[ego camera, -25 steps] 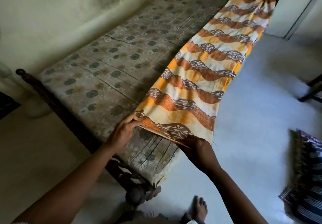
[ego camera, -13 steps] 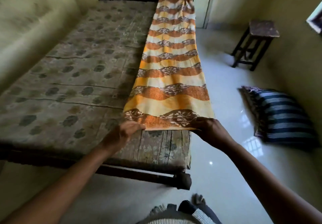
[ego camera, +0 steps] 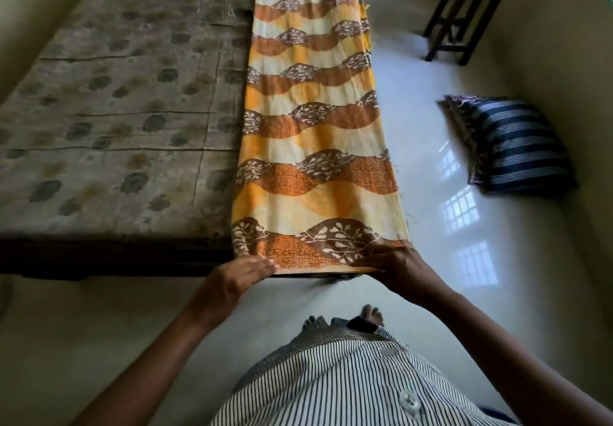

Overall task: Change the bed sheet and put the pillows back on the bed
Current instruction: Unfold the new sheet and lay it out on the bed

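A folded orange, yellow and brown wavy-patterned bed sheet (ego camera: pixel 311 127) lies as a long strip along the right side of the bare flowered mattress (ego camera: pixel 116 110). Its near end reaches the foot of the bed. My left hand (ego camera: pixel 237 279) holds the near left corner of the sheet, fingers on the cloth's edge. My right hand (ego camera: pixel 398 268) pinches the near right corner. A dark blue striped pillow (ego camera: pixel 517 147) lies on the floor to the right of the bed.
The dark wooden bed frame (ego camera: pixel 99 260) runs across in front of me. A dark wooden stool (ego camera: pixel 464 11) stands at the far right by the wall. Glossy pale floor (ego camera: pixel 431 226) lies between bed and pillow. My bare feet (ego camera: pixel 371 314) are just below the sheet's end.
The view has swung to face the bed's foot squarely. Both hands have drawn the sheet's near end back to the foot edge of the mattress.
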A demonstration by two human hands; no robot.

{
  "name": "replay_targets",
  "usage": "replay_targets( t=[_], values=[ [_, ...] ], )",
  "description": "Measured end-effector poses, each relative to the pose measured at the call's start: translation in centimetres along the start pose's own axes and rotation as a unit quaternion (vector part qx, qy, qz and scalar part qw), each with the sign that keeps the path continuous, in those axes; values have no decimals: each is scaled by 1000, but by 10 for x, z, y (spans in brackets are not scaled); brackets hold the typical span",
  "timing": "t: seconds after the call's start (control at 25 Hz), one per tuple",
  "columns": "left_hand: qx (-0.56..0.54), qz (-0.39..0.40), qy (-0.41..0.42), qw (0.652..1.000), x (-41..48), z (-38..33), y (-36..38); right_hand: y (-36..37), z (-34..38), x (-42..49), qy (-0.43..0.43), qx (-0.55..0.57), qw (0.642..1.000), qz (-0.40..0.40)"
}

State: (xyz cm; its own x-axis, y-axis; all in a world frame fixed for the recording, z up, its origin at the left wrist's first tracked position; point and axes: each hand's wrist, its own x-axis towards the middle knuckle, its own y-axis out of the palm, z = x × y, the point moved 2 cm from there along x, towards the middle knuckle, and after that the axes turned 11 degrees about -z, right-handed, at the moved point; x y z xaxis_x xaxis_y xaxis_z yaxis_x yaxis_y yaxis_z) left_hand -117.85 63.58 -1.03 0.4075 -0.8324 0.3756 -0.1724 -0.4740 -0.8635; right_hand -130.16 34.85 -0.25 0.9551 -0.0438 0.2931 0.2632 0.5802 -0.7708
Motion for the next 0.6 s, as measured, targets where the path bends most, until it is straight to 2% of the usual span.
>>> replay_targets(
  t=[0.16,0.4,0.52,0.6],
  values=[
    [-8,22,-65,998,-31,-3,16,24,6,-23,3,-16,999,28],
    [-8,44,-77,996,-42,-5,26,41,4,-29,22,-9,998,55],
    [-26,39,-131,990,-32,-3,36,48,3,-27,62,-37,994,77],
    [-47,56,-170,983,-9,-12,48,46,3,-25,73,-80,993,46]
  ],
)
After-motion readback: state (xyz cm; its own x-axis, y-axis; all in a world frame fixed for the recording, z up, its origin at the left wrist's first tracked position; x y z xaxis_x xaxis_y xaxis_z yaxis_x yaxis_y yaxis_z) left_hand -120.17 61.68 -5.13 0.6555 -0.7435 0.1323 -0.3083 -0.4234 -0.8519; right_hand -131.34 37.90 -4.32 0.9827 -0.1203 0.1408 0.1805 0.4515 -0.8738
